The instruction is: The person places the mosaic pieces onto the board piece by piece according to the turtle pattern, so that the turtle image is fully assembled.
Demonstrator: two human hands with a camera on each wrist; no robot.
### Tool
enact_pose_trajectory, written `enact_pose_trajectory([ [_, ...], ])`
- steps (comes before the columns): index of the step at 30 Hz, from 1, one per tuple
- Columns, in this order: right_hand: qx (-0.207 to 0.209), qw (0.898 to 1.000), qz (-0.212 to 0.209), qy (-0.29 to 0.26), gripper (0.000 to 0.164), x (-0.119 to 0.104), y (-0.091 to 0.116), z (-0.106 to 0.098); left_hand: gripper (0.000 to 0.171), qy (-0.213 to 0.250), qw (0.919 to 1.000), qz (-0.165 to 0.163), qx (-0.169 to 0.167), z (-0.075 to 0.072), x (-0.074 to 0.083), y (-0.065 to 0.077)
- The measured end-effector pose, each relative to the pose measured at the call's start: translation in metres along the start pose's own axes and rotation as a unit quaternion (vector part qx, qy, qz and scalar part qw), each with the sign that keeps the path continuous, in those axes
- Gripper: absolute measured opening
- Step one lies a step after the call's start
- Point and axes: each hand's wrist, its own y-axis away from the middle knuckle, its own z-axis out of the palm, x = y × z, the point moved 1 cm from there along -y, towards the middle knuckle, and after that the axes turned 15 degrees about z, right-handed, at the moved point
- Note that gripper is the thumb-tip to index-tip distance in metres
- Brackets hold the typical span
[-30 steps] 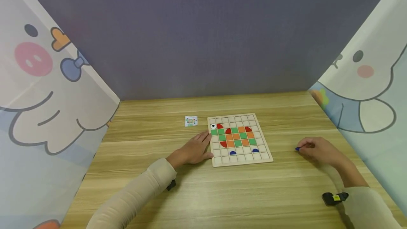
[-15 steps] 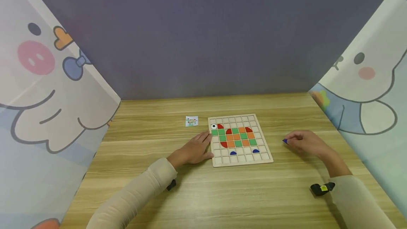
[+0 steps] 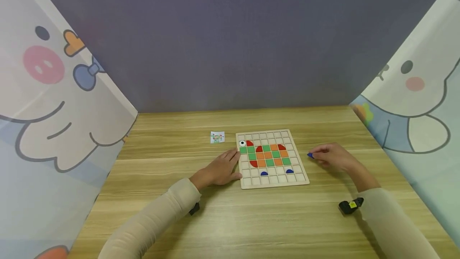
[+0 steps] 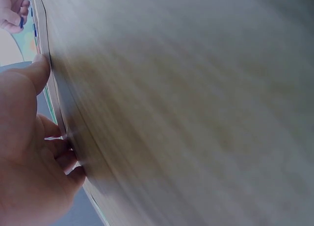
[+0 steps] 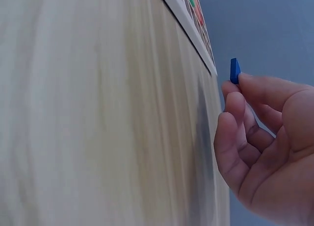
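Observation:
My right hand [image 3: 333, 156] pinches a small blue puzzle tile [image 5: 235, 71] between thumb and forefinger, just right of the wooden grid board [image 3: 250, 184]. In the right wrist view the tile is held above the table. My left hand [image 3: 222, 168] rests at the board's left edge, its fingers and thumb touching the rim. On the board, green, orange and red tiles form a patch, with a white eye tile [image 3: 242, 143] at the upper left. Two blue half-round tiles, a left one [image 3: 264, 173] and a right one [image 3: 289, 171], lie below the patch.
A small printed picture card [image 3: 217, 137] lies on the wood-grain table [image 3: 172, 131], left of the board's far corner. A dark grey partition [image 3: 237, 43] stands behind the table. Cartoon-printed panels flank both sides.
My right hand has moved left and slightly away from me, bringing the blue tile close to the board's right edge. My left hand stays at the board.

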Motion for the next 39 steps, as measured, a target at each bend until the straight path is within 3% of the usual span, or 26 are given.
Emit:
enact_pose_trajectory([
  [11,-0.01,0.999,0.029,-0.035,0.037,-0.013,-0.015,0.019,0.084,0.005,1.0,-0.003,0.004,0.001,0.0,-0.001],
  [28,0.043,0.997,-0.009,0.067,0.026,-0.033,-0.028,0.039,0.084,0.003,1.0,-0.001,0.004,0.002,-0.001,-0.001],
  [39,0.047,0.997,-0.016,0.067,0.019,-0.034,-0.031,0.042,0.085,-0.008,1.0,-0.005,-0.001,0.002,-0.001,-0.002],
])
